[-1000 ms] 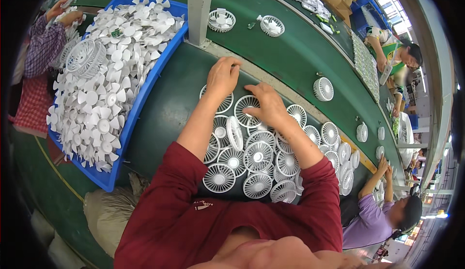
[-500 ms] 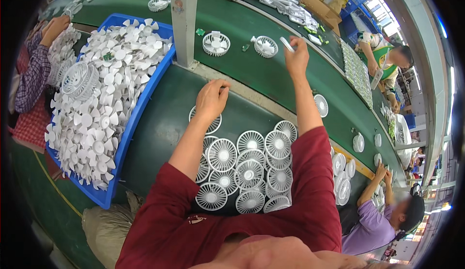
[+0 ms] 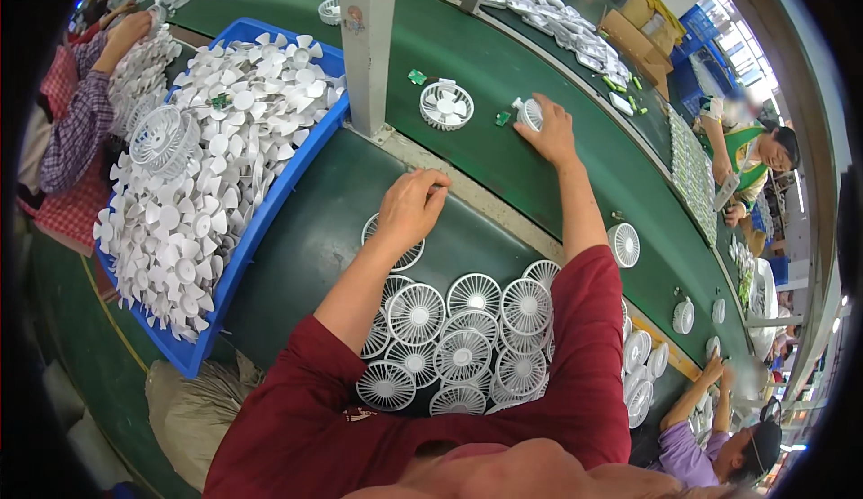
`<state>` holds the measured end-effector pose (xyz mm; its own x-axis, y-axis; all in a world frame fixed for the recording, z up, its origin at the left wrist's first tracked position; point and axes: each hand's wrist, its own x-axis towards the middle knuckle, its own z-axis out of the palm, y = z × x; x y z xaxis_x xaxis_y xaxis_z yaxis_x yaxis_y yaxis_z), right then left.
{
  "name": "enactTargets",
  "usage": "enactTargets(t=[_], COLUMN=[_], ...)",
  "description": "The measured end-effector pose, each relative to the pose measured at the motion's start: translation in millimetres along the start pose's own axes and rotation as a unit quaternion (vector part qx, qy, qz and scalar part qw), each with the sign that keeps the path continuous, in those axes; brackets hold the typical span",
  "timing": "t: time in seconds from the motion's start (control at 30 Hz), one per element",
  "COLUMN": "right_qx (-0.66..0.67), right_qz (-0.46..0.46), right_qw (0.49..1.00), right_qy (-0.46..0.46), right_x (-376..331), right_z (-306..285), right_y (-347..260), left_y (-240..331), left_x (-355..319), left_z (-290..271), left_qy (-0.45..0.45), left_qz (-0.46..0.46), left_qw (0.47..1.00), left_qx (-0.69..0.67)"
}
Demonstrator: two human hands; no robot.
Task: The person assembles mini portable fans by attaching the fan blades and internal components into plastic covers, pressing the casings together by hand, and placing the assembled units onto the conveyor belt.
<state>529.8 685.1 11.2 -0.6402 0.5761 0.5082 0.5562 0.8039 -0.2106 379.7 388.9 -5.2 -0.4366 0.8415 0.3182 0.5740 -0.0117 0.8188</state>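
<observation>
On the green conveyor, my right hand (image 3: pixel 550 132) closes its fingers round a small white fan unit (image 3: pixel 530 115), whose ribbed grille faces up. Part of that unit is hidden by my fingers. To its left lies another round white fan housing (image 3: pixel 446 106) with blades showing inside. My left hand (image 3: pixel 413 207) hovers over the near dark green worktop, fingers curled together and no object seen in them. Under my left wrist sits a single white fan grille (image 3: pixel 415 256). Several more white grilles (image 3: pixel 419 314) are piled between my forearms.
A blue bin (image 3: pixel 301 153) heaped with white fan blades stands at left, a clear grille-like stack (image 3: pixel 164 141) on top. A white post (image 3: pixel 367 49) rises beside the conveyor. Small green circuit boards (image 3: pixel 502 119) lie on the belt. Co-workers sit left, far right and near right.
My right hand has lowered the white grille it was holding onto the fan housing on the belt. My left hand stays nearly still. The view has shifted slightly.
</observation>
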Motion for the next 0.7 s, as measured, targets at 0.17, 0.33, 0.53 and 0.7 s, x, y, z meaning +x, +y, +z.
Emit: enactTargets(t=[0.17,0.33,0.53,0.7], right_qx=[0.268,0.41,0.269,0.189], right_qz=[0.07,0.006,-0.168,-0.202], right_qw=[0.956,0.901,0.948,0.961], right_qy=[-0.093,-0.142,-0.015,0.027], right_x=[-24,-64,-76,-82], right_z=[-21,-55,-69,-71], right_y=[-57,-185,-226,-226], left_y=[8,16,59,70], left_x=[0,0,-5,-7], left_z=[8,15,-9,-18], left_qy=[-0.02,0.054,0.15,0.128], left_qz=[-0.002,-0.03,-0.03,-0.085], left_qw=[0.998,0.94,0.808,0.76], left_qx=[-0.06,-0.335,-0.569,-0.631])
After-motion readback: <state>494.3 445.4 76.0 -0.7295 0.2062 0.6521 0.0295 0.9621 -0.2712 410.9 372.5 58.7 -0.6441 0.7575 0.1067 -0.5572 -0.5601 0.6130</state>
